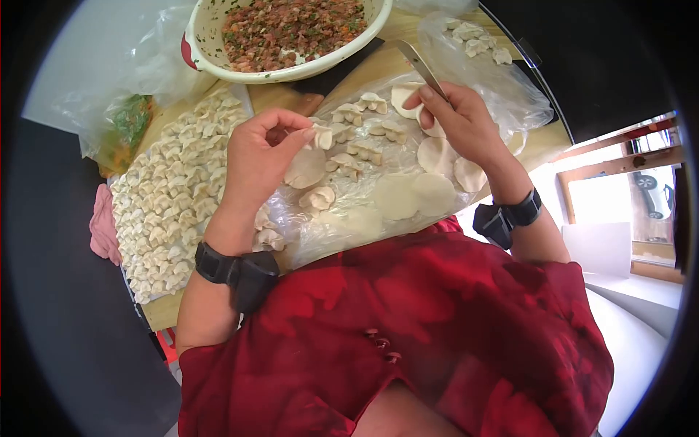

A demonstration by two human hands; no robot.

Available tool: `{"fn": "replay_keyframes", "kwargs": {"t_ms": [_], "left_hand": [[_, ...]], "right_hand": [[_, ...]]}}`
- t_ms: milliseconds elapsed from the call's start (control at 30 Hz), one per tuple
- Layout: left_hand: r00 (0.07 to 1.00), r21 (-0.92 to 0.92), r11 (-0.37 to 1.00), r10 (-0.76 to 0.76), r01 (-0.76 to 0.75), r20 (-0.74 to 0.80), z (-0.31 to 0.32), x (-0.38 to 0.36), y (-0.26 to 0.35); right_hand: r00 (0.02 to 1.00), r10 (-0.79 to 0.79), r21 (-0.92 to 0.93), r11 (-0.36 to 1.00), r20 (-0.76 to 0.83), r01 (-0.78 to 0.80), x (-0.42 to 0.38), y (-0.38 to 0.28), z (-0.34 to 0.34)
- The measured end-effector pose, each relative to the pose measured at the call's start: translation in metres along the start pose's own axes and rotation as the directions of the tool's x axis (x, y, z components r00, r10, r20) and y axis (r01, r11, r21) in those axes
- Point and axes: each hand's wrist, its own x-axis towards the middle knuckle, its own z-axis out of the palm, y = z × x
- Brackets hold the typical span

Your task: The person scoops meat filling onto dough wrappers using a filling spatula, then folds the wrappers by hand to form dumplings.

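Note:
My left hand (263, 149) pinches a folded dumpling (321, 137) between thumb and fingertips, over the plastic-covered part of the table. My right hand (460, 120) is closed on a flat metal knife (424, 69), its blade pointing up and away to the left. A round dough wrapper (405, 99) shows right at the right fingertips. Under and beside the right hand lie more flat wrappers (437, 156). Several finished dumplings (365, 151) rest on the clear plastic sheet (306, 237) between the two hands.
A white bowl (287, 76) of minced filling (291, 33) stands at the back. Rows of dumplings (171, 197) cover a board on the left. Plastic bags, one with greens (132, 120), lie at the back left. More dumplings (477, 38) sit in plastic at the back right.

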Motion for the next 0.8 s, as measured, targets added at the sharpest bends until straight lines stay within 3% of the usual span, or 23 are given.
{"fn": "replay_keyframes", "kwargs": {"t_ms": [100,233,367,600,700,767,800], "left_hand": [[0.998,0.101,0.993,-0.062,0.063,-0.011,-0.016,-0.006,-0.006],[0.993,0.206,0.974,-0.076,0.093,-0.086,-0.032,-0.009,-0.01],[0.991,0.195,0.975,-0.082,0.102,-0.108,-0.037,-0.008,-0.015],[0.992,0.122,0.985,-0.112,0.119,-0.065,-0.02,-0.004,-0.021],[0.992,0.18,0.977,-0.097,0.111,-0.084,-0.023,-0.003,-0.022],[0.991,0.242,0.965,-0.082,0.106,-0.105,-0.031,-0.004,-0.023],[0.989,0.219,0.971,-0.071,0.099,-0.13,-0.038,-0.005,-0.024]], "right_hand": [[1.0,0.027,0.081,0.996,-0.01,-0.026,-0.007,0.015,0.0],[0.996,0.002,-0.05,0.999,-0.092,-0.007,-0.01,0.017,0.001],[0.988,-0.053,-0.171,0.985,-0.147,0.027,-0.014,0.019,0.006],[0.983,-0.136,-0.106,0.987,-0.125,0.123,-0.008,0.017,0.017],[0.985,-0.16,-0.069,0.985,-0.056,0.156,-0.005,0.011,0.019],[0.992,-0.055,-0.245,0.966,0.116,0.083,-0.005,-0.011,0.024],[0.991,-0.055,-0.245,0.966,0.12,0.083,-0.001,-0.014,0.031]]}}
